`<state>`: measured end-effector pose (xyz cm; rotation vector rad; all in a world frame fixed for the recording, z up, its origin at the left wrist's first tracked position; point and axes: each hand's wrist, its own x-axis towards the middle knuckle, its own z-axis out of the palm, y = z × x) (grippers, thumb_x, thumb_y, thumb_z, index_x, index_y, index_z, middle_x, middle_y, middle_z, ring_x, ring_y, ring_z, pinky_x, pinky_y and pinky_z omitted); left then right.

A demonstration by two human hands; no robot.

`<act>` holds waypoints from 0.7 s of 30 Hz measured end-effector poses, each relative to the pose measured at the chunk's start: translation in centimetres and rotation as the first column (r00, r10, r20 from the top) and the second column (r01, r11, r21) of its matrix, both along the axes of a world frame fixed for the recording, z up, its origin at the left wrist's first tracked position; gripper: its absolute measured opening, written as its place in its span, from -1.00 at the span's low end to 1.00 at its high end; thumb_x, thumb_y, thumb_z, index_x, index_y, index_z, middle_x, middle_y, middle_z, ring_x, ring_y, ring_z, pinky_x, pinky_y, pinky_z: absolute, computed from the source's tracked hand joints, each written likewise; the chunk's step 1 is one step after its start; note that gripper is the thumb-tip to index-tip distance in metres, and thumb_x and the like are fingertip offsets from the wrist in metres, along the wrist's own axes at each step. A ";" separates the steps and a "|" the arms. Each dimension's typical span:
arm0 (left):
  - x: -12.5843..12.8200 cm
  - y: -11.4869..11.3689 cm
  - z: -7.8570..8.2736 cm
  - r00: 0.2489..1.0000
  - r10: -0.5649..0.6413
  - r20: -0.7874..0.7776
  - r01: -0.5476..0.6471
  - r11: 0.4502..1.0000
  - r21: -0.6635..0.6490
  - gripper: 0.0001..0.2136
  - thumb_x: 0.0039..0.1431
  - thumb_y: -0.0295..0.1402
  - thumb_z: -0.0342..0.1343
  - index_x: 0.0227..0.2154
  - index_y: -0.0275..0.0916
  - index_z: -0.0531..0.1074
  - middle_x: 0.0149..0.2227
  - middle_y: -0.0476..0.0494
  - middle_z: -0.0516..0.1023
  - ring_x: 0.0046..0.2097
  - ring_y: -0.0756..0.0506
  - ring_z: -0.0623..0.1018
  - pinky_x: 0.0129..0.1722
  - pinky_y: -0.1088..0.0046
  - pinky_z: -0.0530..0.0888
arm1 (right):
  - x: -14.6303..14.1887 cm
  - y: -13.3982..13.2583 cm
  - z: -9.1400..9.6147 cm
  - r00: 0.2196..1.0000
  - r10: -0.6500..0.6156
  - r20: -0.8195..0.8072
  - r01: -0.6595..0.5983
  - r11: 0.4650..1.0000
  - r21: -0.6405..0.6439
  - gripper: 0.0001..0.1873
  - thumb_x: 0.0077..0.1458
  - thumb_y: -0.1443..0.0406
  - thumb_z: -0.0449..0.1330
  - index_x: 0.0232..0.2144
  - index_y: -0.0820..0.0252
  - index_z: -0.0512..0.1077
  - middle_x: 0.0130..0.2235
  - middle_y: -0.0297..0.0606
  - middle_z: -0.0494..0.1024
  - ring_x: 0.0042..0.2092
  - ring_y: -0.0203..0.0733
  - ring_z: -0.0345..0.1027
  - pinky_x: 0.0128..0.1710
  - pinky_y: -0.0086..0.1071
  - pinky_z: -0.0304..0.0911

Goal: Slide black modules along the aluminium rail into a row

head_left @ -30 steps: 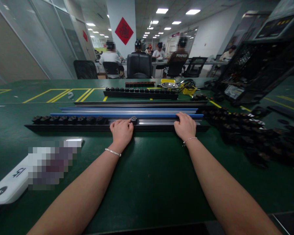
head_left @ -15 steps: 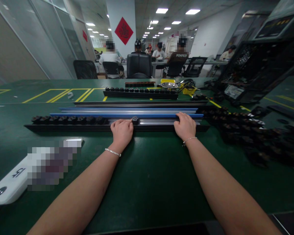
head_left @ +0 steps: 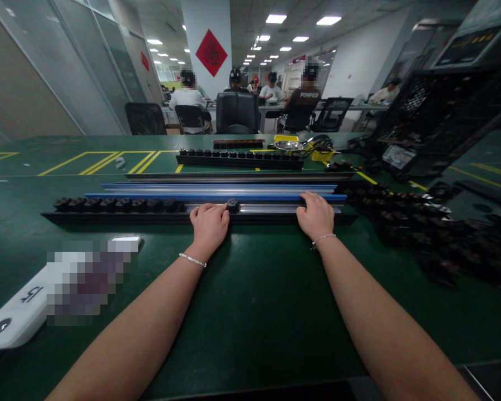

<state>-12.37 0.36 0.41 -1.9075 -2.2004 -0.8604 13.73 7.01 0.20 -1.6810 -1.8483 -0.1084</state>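
A long black rail [head_left: 267, 219] with a silvery inner channel lies across the table in front of me. Several small black socket-like blocks [head_left: 125, 205] sit in a row along its left part. One separate black block [head_left: 232, 205] sits near the rail's middle. My left hand [head_left: 210, 225] is closed over the rail, its thumb side touching that single block; its fingertips are hidden behind the edge. Farther right, my right hand [head_left: 316, 214] is closed around the same rail, fingers over the far side and thumb nearer me.
Blue-edged rails [head_left: 217, 196] lie just behind. Beyond them stands another filled black rail [head_left: 240, 161], near a metal bowl [head_left: 289, 145]. A heap of dark blocks [head_left: 426, 223] covers the right side, below an open computer case [head_left: 417, 122]. A white device [head_left: 19, 301] lies at left.
My left hand and the single block have shifted slightly to the right along the rail. My right hand stays where it was.
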 end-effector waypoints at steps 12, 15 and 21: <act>-0.1 0.0 -0.2 1.000 -0.027 -0.007 0.027 1.000 0.002 -0.68 0.21 -0.21 -0.08 -0.11 -0.09 0.51 -0.11 -0.16 0.59 0.05 -0.22 0.39 0.11 0.03 0.09 | -0.1 -0.1 0.1 1.000 -0.011 0.015 0.012 1.000 -0.005 -0.50 0.03 0.33 -0.05 0.02 0.23 0.39 0.13 -0.13 0.39 0.17 -0.02 0.15 0.14 -0.07 0.04; -0.1 0.0 -0.2 1.000 -0.028 0.001 0.028 1.000 0.006 -0.70 0.21 -0.22 -0.08 -0.12 -0.07 0.51 -0.11 -0.14 0.59 0.05 -0.20 0.40 0.11 0.04 0.08 | -0.1 -0.2 0.1 1.000 -0.014 0.020 0.014 1.000 -0.013 -0.50 0.03 0.33 -0.05 0.03 0.23 0.39 0.14 -0.13 0.38 0.18 -0.02 0.14 0.15 -0.08 0.04; 0.1 0.0 -0.2 0.999 -0.032 0.012 0.032 0.999 0.001 -0.71 0.22 -0.23 -0.09 -0.15 -0.02 0.52 -0.11 -0.09 0.59 0.05 -0.19 0.39 0.12 0.04 0.07 | -0.1 -0.2 0.2 1.000 -0.011 0.016 0.011 1.000 -0.020 -0.49 0.03 0.32 -0.06 0.03 0.23 0.39 0.13 -0.14 0.38 0.17 -0.01 0.15 0.14 -0.07 0.04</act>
